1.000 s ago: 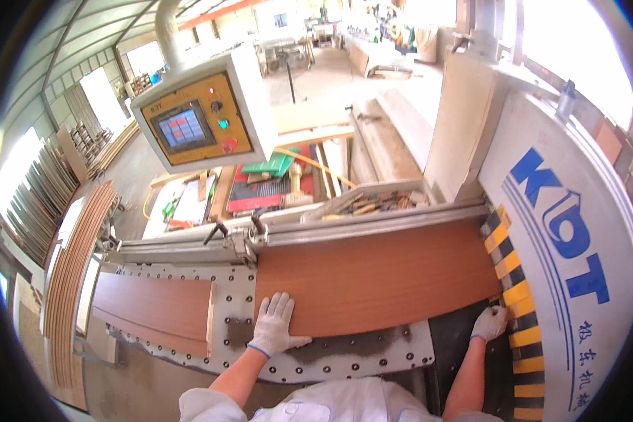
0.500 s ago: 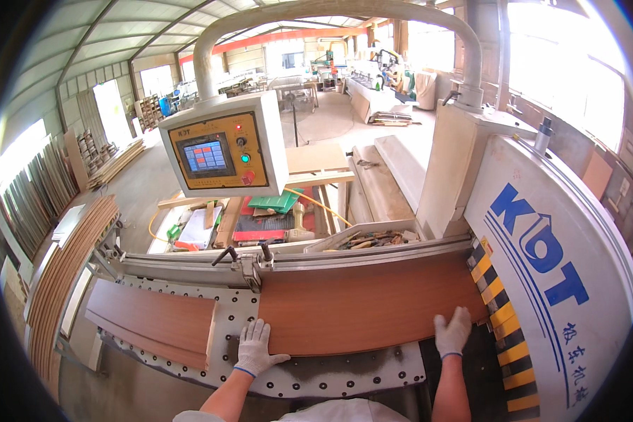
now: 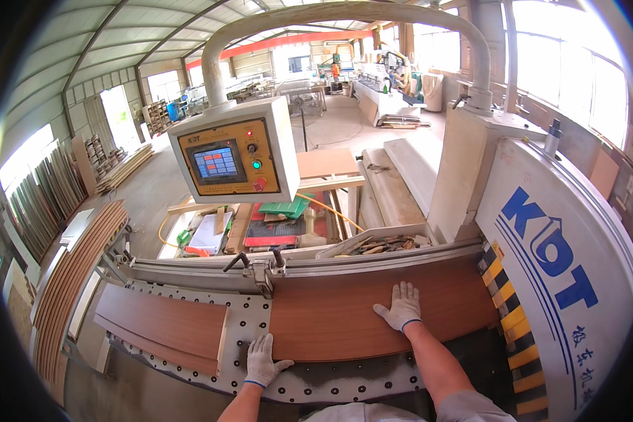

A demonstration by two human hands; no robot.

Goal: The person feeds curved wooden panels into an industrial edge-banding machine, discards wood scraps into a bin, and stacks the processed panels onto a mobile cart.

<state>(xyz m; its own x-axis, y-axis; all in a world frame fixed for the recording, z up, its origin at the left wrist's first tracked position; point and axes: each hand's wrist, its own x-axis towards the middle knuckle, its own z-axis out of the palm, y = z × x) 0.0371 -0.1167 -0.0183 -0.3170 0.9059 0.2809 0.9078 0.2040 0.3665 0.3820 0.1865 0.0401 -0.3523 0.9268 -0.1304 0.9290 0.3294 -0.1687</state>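
A reddish-brown wood panel lies flat on the dotted machine table, its far edge along the metal fence. My right hand, in a whitish glove, rests on top of it with fingers stretched out. At the panel's near left corner is my left hand, gloved too, fingers extended and thumb spread along the near edge. A clamp-like stop with black levers meets the panel's far left corner. Further left lies a small stack of similar brown panels.
A control box with a lit screen hangs from a curved pipe. To the right stands a white machine housing edged with yellow-black stripes. Stacked boards sit at the left. Behind the fence is a tray of offcuts.
My right hand has moved left and away from me, from the panel's near right edge onto its top. My left hand stays by the near left corner. The view has shifted slightly.
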